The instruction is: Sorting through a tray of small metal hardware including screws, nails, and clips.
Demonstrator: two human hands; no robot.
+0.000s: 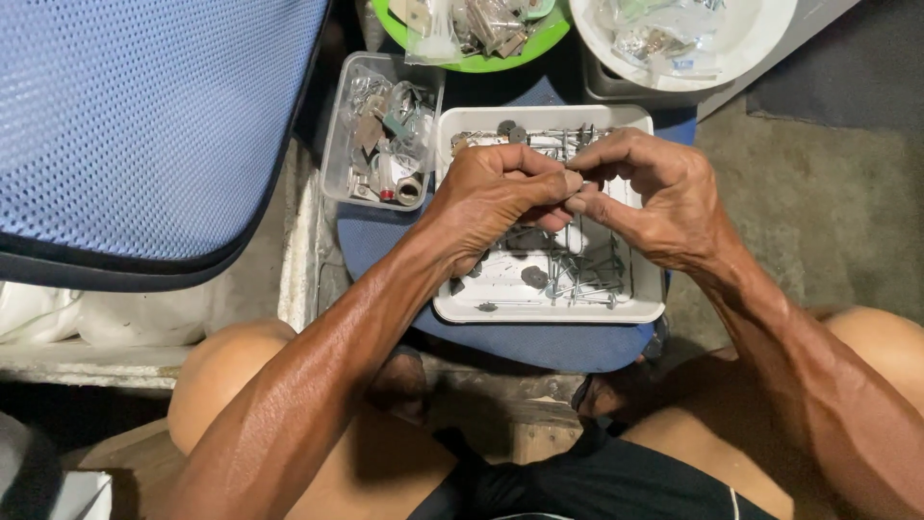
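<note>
My left hand [496, 193] and my right hand [654, 197] meet fingertip to fingertip over a white rectangular tray [549, 310]. Both pinch a small thin metal piece [574, 180] between thumb and fingers; its shape is too small to tell. The tray holds thin metal pins and a few dark round discs [534, 276]. It rests on a blue cushioned seat [539, 342] in front of my knees.
A clear plastic box [382, 130] of small metal parts lies left of the tray. A green bowl [481, 34] and a white bowl [683, 34] with bagged parts sit beyond. A blue mesh chair back [144, 125] fills the upper left. Concrete floor lies to the right.
</note>
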